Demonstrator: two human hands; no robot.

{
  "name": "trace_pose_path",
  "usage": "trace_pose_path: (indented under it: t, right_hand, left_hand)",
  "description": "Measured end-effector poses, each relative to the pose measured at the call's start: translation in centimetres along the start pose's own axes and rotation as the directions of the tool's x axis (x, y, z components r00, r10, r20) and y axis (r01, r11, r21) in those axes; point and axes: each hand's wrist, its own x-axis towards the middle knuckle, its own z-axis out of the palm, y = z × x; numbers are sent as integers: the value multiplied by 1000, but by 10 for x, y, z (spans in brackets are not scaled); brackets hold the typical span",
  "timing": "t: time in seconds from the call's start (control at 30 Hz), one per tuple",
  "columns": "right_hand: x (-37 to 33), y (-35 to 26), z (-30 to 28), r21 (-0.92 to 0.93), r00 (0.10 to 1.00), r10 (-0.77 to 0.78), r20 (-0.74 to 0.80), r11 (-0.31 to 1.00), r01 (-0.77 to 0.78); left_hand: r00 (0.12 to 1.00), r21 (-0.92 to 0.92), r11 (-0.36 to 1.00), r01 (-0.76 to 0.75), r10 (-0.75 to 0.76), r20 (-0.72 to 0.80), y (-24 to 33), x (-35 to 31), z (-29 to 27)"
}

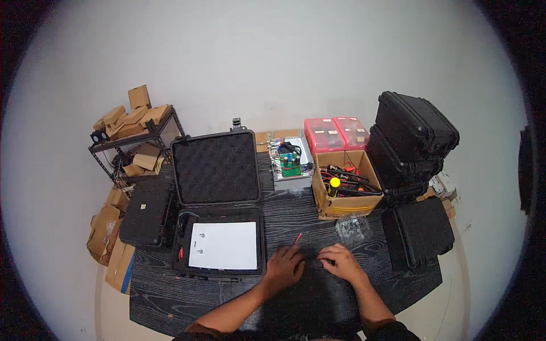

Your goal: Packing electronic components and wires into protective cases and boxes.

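Note:
My left hand is closed low over the dark table, right of the open case. A thin red stick pokes up from its fingertips; its lower end is hidden, and its kind is unclear. A short way to the right, my right hand has its fingers curled in, thumb and fingertips together, facing the left hand. Whatever lies in those fingertips is too dark and small to make out. Beyond the right hand rests a clear plastic tray with small parts. The open black case holds a white panel in its foam.
A cardboard box of cables and tools, with a yellow-topped one, stands behind my hands. Beside it are a grey box with a green circuit board and red organizers. Black cases are stacked right; another stands left.

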Motion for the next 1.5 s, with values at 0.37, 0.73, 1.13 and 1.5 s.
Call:
trace_pose_path:
  t: [0.37,0.73,1.13,1.5]
  right_hand:
    - [-4,4,0,25,998,63,-15,998,-63]
    - [-1,-1,-1,28,998,61,-34,998,-60]
    - [-1,-6,1,-17,995,25,-92,999,-27]
    - [4,-23,-2,-132,1000,20,24,991,-16]
  left_hand:
    - [997,120,993,8,-17,75,8,3,-12]
    - [958,31,985,168,-171,232,2,0,-10]
    - [972,106,988,113,-132,194,0,-8,-3]
    - [980,-32,999,-36,41,196,-4,-3,-4]
